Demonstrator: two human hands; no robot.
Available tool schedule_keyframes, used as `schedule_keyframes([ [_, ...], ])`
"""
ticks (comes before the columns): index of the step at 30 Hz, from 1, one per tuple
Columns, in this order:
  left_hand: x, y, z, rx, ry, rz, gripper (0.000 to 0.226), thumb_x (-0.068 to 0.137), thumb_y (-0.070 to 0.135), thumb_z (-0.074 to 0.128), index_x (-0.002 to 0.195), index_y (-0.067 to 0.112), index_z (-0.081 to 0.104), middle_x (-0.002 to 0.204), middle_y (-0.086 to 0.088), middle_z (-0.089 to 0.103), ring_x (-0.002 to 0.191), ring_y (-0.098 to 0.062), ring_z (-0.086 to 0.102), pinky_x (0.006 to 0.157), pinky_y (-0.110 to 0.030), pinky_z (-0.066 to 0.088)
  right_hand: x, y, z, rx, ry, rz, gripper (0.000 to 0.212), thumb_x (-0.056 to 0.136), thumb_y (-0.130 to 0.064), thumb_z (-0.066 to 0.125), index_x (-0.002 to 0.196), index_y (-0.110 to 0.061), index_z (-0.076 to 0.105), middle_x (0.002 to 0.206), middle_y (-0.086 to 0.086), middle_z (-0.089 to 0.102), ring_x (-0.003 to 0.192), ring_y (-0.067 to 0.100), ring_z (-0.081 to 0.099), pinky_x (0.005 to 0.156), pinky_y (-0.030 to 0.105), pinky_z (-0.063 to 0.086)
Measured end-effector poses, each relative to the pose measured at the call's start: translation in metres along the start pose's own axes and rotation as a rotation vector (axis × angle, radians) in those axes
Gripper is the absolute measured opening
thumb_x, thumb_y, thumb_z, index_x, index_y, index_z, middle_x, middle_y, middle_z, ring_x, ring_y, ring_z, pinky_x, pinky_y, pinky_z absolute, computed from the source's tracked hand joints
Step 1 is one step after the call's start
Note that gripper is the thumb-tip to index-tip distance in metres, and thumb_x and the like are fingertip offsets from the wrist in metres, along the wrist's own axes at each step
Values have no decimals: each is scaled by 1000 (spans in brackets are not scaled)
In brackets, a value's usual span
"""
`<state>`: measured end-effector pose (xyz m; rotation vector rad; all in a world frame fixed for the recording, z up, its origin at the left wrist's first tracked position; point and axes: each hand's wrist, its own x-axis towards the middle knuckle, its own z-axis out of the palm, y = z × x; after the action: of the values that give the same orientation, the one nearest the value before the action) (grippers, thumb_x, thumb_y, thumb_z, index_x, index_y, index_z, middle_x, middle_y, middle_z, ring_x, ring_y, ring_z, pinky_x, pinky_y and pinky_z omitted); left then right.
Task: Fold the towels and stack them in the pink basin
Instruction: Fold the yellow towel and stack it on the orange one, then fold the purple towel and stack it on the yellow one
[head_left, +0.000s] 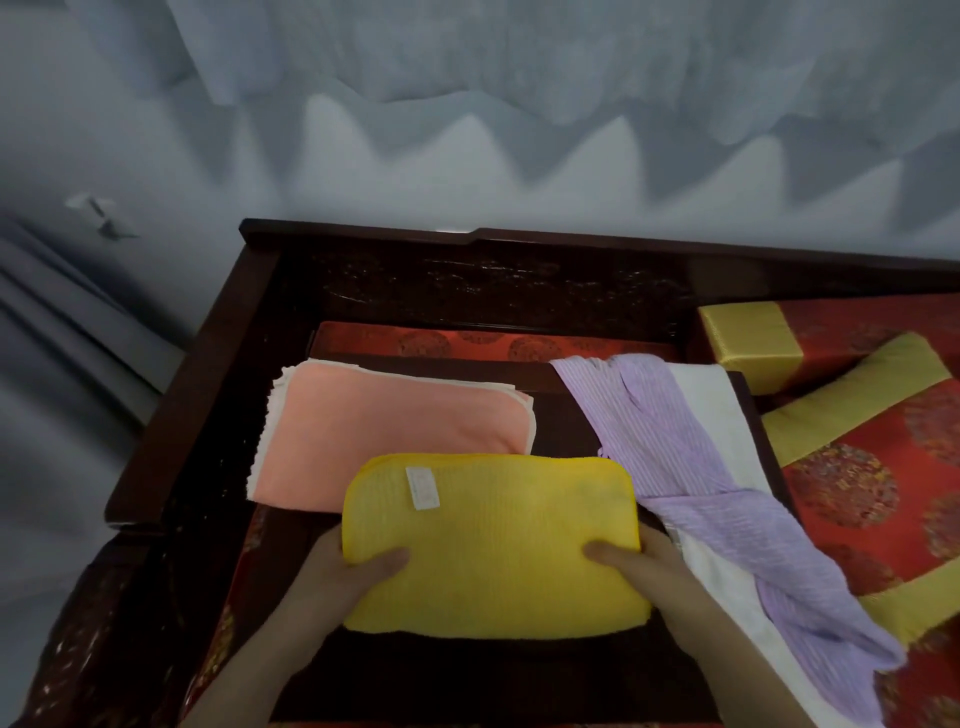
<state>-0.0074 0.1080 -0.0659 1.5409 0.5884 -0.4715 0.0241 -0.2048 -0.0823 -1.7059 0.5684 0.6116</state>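
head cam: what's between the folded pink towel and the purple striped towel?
Only bare dark wood of the table separates the pink towel from the purple striped towel, per the head view.

A dark wooden table (566, 431) carries the cloths. A folded peach towel (395, 436) lies flat on its far left part. Just right of the peach towel, past a bare strip of wood, a lilac striped cloth (691, 467) and a white cloth (711, 410) drape unfolded over the table's right edge. Nearer than the peach towel and overlapping its near edge is a folded yellow towel (493, 540).
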Motion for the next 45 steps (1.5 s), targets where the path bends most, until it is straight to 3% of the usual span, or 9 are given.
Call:
schedule_keyframes([
  [7, -1, 82, -60, -3, 129, 286, 61, 61, 35, 86, 113, 43, 55, 104, 6, 69, 91, -17, 68, 69, -36, 56, -28, -75, 18, 113, -112, -339, 46, 72, -29, 75, 114, -31, 55, 107, -7, 70, 97, 12, 68, 78, 32, 56],
  [14, 87, 82, -98, 195, 230, 90, 58, 77, 31, 75, 127, 19, 48, 124, -11, 57, 100, -25, 59, 82, -44, 52, 34, -74, 86, -102, -25, -559, 91, 85, -7, 65, 148, -44, 11, 138, -14, 32, 121, 2, 38, 100, 20, 36],
  [18, 102, 68, -95, 300, 297, -14, 77, 79, 31, 75, 141, 11, 34, 134, -15, 49, 114, -34, 52, 81, -43, 46, 56, -56, 101, -348, 45, -523, 78, 84, -6, 63, 147, -34, 27, 126, 2, 36, 87, -2, 46, 68, -3, 38],
  [24, 91, 44, -83, 372, 367, 2, 78, 80, 34, 73, 142, 8, 34, 136, -16, 48, 119, -35, 51, 86, -44, 46, 73, -51, 87, -496, 5, -520, 73, 83, -12, 65, 145, -30, 30, 133, 5, 32, 90, 2, 47, 70, 4, 38],
  [28, 76, 52, -86, 489, 432, -2, 78, 77, 36, 75, 138, 6, 37, 136, -18, 49, 118, -38, 51, 85, -45, 45, 69, -58, 67, -484, -36, -548, 79, 81, -19, 70, 147, -24, 27, 135, 3, 32, 116, 17, 45, 93, 22, 37],
  [33, 56, 89, -52, 596, 689, 456, 50, 79, 25, 74, 119, 7, 51, 114, -16, 63, 102, -33, 61, 86, -41, 48, 60, -41, -29, -623, 241, -524, 62, 76, -30, 68, 133, -19, 48, 123, 1, 49, 114, 23, 48, 94, 36, 43],
  [37, 42, 91, 75, 454, 256, 595, 26, 81, 16, 71, 101, 18, 56, 87, 5, 66, 77, 0, 62, 65, -5, 42, 63, -10, -109, -1197, 245, -133, 60, 81, -38, 60, 137, -28, 40, 135, 2, 40, 127, 26, 36, 99, 48, 38],
  [41, 66, 51, 195, 336, -127, 354, 16, 83, 20, 70, 94, 22, 58, 86, 3, 64, 80, -6, 62, 77, -21, 50, 64, 17, -132, -1298, 247, -209, 47, 85, -36, 57, 130, -27, 44, 129, 1, 43, 124, 22, 39, 95, 46, 39],
  [45, 102, 41, 262, -25, -120, -119, 20, 89, 21, 63, 77, 13, 50, 75, -6, 51, 66, -15, 50, 61, -25, 43, 57, 35, -143, -1234, 226, -365, 44, 83, -35, 50, 127, -26, 52, 130, -1, 51, 125, 23, 46, 90, 41, 42],
])
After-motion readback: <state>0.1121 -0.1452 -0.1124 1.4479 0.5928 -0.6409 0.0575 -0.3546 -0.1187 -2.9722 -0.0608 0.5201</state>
